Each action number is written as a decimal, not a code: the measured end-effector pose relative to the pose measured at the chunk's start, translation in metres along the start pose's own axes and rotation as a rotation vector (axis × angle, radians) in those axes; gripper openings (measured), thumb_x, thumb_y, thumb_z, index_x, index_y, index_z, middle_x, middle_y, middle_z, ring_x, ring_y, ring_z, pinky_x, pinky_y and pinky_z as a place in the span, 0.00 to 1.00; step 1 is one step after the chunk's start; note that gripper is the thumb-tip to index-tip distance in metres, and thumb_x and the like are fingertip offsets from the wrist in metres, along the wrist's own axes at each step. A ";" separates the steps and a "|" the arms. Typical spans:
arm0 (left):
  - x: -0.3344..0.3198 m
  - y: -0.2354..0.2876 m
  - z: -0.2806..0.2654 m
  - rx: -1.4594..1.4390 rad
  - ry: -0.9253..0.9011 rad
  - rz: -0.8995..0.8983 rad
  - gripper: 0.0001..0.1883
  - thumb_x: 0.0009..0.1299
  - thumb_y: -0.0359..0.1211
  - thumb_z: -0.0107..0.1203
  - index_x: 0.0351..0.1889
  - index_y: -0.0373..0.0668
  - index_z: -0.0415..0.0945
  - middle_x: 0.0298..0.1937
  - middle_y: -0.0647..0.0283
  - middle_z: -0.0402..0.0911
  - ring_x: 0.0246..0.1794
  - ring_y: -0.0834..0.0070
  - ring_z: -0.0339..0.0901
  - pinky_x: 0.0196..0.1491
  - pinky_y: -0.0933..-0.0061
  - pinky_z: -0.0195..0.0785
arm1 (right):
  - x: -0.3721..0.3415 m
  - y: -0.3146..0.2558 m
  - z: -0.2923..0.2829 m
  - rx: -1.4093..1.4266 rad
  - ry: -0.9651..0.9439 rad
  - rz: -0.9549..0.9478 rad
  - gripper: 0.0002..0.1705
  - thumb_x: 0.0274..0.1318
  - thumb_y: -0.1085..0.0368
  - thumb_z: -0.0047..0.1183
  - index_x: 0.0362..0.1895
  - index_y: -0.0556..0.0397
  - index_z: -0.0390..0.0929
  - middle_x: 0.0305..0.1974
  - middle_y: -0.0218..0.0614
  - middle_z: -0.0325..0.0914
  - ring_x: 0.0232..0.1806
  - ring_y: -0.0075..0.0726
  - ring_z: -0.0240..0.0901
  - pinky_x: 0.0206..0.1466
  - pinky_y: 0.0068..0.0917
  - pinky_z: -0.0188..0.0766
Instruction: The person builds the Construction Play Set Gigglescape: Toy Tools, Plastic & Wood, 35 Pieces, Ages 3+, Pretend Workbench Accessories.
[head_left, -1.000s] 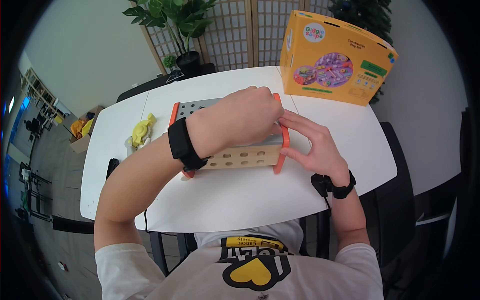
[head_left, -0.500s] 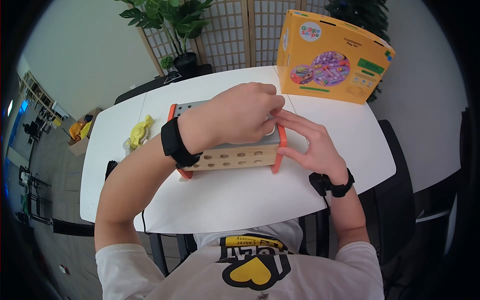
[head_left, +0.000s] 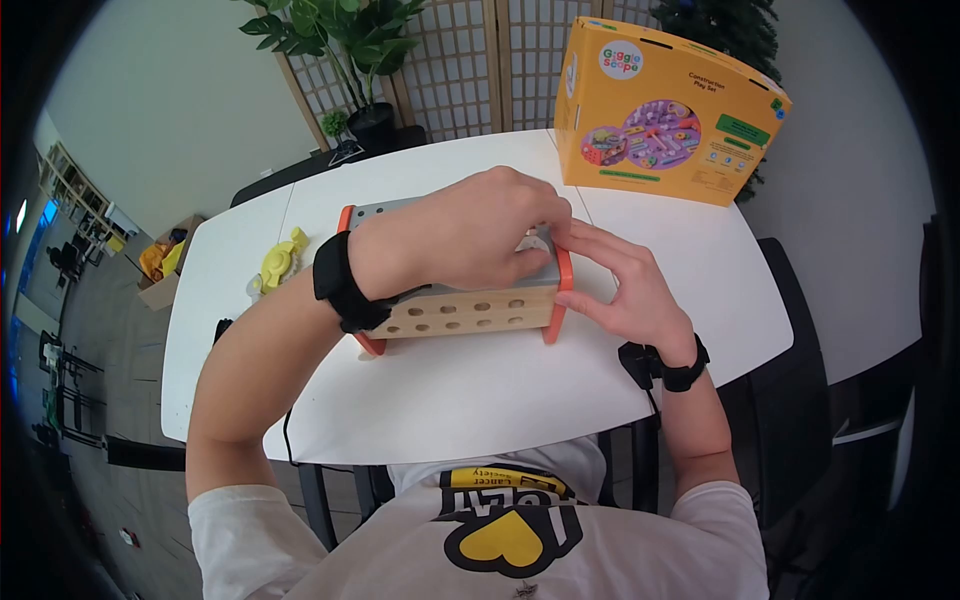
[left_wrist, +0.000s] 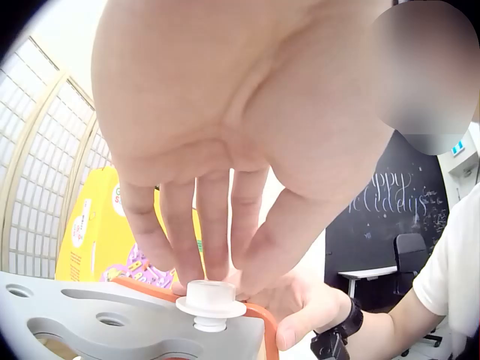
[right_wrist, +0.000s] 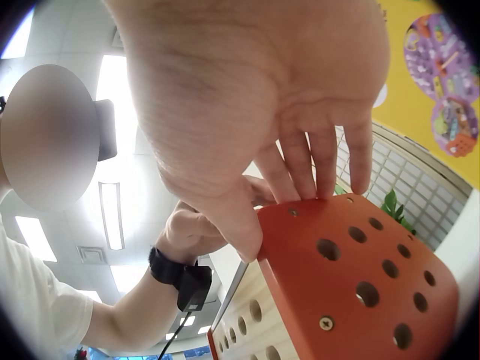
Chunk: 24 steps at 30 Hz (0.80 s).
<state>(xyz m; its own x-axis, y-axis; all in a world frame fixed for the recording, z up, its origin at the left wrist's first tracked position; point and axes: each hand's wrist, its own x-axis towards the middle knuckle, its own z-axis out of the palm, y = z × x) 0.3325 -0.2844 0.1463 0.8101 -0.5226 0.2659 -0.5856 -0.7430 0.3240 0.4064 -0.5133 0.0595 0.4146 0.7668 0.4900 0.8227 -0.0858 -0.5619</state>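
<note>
A wooden toy workbench [head_left: 460, 312] with a grey perforated top and orange end panels stands on the white table. At its right end, a white toy bolt [left_wrist: 210, 298] sits upright in the grey top, some thread showing under its collar. My left hand [head_left: 475, 225] reaches across from the left and pinches the bolt's head between thumb and fingers. My right hand [head_left: 630, 290] grips the right orange end panel [right_wrist: 360, 277], with fingers over its upper edge and thumb at the front corner. The left hand hides much of the grey top in the head view.
Yellow toy pieces [head_left: 280, 262] lie left of the workbench. A large yellow play-set box [head_left: 670, 110] stands at the table's back right. A potted plant [head_left: 372, 120] and lattice screen are behind the table. A cable [head_left: 288, 435] hangs over the front edge.
My left hand has turned slightly at the bolt, its thumb and forefinger now spread further apart with the white showing between. My right hand stays on the end panel.
</note>
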 end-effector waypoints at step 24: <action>0.006 0.019 0.003 0.365 -0.128 -0.219 0.06 0.67 0.29 0.60 0.33 0.35 0.83 0.35 0.52 0.83 0.34 0.52 0.82 0.42 0.56 0.76 | -0.001 -0.001 0.001 0.005 0.024 -0.012 0.34 0.51 0.65 0.71 0.64 0.57 0.79 0.66 0.46 0.77 0.71 0.50 0.71 0.72 0.41 0.71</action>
<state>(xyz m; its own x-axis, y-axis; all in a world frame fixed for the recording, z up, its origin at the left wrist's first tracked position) 0.3265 -0.3028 0.1510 0.9243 -0.3670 0.1047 -0.3702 -0.9288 0.0125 0.4052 -0.5133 0.0591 0.4140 0.7522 0.5126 0.8259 -0.0735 -0.5590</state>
